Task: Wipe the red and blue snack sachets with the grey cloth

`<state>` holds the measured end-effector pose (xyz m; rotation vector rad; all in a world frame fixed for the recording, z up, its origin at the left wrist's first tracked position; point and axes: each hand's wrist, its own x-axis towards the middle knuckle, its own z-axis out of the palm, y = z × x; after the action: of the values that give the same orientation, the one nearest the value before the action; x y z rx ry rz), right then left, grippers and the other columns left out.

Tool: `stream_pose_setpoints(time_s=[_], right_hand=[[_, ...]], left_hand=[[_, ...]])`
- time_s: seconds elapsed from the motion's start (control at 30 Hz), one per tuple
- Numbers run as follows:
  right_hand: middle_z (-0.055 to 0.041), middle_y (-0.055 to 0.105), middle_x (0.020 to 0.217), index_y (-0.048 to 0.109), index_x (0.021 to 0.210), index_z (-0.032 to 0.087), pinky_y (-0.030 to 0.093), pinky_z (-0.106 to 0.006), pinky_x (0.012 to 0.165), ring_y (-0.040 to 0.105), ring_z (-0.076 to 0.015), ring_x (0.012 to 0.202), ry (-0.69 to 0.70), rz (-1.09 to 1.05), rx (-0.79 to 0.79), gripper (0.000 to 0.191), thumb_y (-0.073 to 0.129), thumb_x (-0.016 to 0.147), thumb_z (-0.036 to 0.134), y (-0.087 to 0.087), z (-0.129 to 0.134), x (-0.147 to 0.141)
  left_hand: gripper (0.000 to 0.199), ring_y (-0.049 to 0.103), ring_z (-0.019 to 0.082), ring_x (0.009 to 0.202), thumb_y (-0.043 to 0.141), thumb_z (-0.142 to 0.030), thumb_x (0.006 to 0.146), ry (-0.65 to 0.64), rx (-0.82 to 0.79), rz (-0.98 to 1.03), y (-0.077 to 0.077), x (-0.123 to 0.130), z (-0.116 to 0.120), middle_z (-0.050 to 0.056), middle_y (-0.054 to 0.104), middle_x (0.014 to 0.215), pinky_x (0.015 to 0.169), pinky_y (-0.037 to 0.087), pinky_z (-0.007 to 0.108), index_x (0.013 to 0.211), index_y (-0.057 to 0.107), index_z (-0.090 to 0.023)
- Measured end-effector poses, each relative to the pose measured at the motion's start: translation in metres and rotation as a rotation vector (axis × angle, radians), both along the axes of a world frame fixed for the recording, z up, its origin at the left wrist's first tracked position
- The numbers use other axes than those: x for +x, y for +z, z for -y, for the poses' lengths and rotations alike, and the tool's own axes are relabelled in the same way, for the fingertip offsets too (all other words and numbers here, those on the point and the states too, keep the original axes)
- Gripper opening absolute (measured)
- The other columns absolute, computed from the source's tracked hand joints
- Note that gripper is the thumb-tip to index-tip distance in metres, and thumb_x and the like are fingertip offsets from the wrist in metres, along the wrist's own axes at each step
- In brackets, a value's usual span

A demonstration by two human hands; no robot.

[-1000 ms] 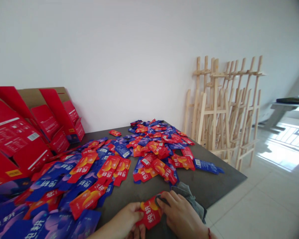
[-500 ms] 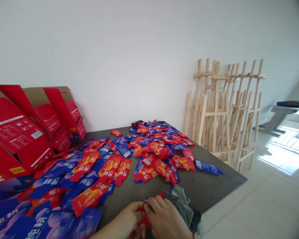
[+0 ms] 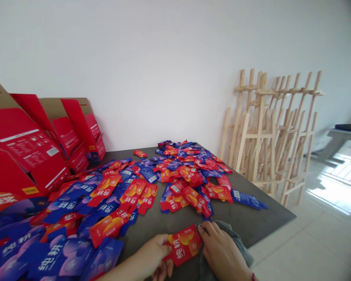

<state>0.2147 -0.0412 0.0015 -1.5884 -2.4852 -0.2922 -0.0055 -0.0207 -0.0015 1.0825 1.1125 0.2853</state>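
My left hand (image 3: 153,255) pinches the left end of a red foil sachet (image 3: 183,245) printed with an orange fruit picture and bold white characters. My right hand (image 3: 222,249) grips a grey cloth (image 3: 242,249) and presses it against the sachet's right edge. Both hands rest near the front edge of a dark grey tabletop (image 3: 260,222). Just beyond them, red and blue sachets lie in a loose pile (image 3: 187,179), and a wider spread (image 3: 76,230) covers the left side.
Red flat-packed cardboard boxes (image 3: 26,152) stand along the table's left side. Several wooden easels (image 3: 269,132) lean against the white wall beyond the table's right end. A tiled floor (image 3: 316,238) lies to the right, with a low side table (image 3: 339,134) farther off.
The hands have drawn apart, and the sachet now lies open to view instead of being bunched under the cloth. The cloth has dropped lower at my right hand, and the view has shifted slightly.
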Motion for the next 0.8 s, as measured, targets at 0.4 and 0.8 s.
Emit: stream_pose_setpoints(time_s=[0.4, 0.8], right_hand=[[0.0017, 0.063, 0.096, 0.056, 0.106, 0.023, 0.037, -0.03, 0.054, 0.053, -0.0155, 0.074, 0.417, -0.052, 0.282, 0.018, 0.052, 0.09, 0.026, -0.019, 0.019, -0.012], [-0.0062, 0.058, 0.112, 0.06, 0.118, 0.019, 0.045, -0.028, 0.086, 0.054, -0.0178, 0.098, -0.049, -0.216, -0.066, 0.048, 0.044, 0.076, 0.003, 0.018, -0.003, 0.042]], left_hand=[[0.055, 0.046, 0.01, 0.031, 0.053, -0.057, 0.072, -0.023, 0.01, 0.033, 0.002, -0.003, 0.002, -0.004, 0.056, 0.049, 0.028, 0.026, 0.014, 0.108, 0.045, -0.017], [0.033, 0.064, 0.016, 0.078, 0.039, -0.015, 0.091, -0.339, 1.087, -0.554, 0.04, -0.019, 0.008, 0.005, 0.066, 0.095, 0.069, 0.048, 0.024, 0.116, 0.058, -0.025]])
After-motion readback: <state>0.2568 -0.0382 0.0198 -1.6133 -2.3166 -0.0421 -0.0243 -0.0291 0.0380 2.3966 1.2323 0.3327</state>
